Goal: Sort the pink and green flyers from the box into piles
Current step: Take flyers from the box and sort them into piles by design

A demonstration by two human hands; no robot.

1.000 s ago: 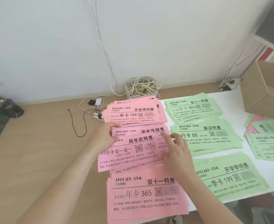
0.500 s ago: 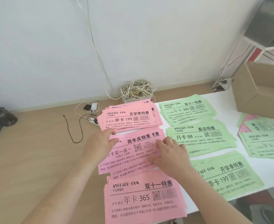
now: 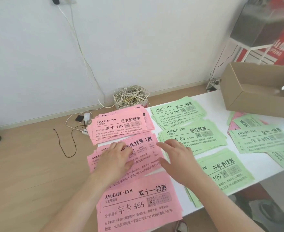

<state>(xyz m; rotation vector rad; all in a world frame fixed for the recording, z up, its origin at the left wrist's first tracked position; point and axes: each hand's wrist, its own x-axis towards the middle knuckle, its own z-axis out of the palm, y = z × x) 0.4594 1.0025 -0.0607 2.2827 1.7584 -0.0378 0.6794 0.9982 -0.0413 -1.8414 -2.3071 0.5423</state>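
Three pink flyer piles lie in a column on the white table (image 3: pixel 210 97): a far pile (image 3: pixel 119 126), a middle pile (image 3: pixel 143 154) and a near pile (image 3: pixel 138 203). Beside them, three green piles run far (image 3: pixel 176 113), middle (image 3: pixel 193 134) and near (image 3: pixel 225 171). My left hand (image 3: pixel 114 158) lies flat on the middle pink pile. Just right of that pile, my right hand (image 3: pixel 174 158) hovers with straight fingers, over the gap toward the green piles. The cardboard box (image 3: pixel 255 91) stands at the far right.
A loose mixed heap of green and pink flyers (image 3: pixel 263 139) lies under and in front of the box. Beyond the table's far edge, a coil of white cable (image 3: pixel 131 96), a charger (image 3: pixel 86 117) and a thin dark cord (image 3: pixel 66 144) lie on the wooden floor.
Both hands slid over the middle pink pile and flattened it. My left hand moved onto the pile's centre. My right hand lifted off to its right edge. The view tilted up.
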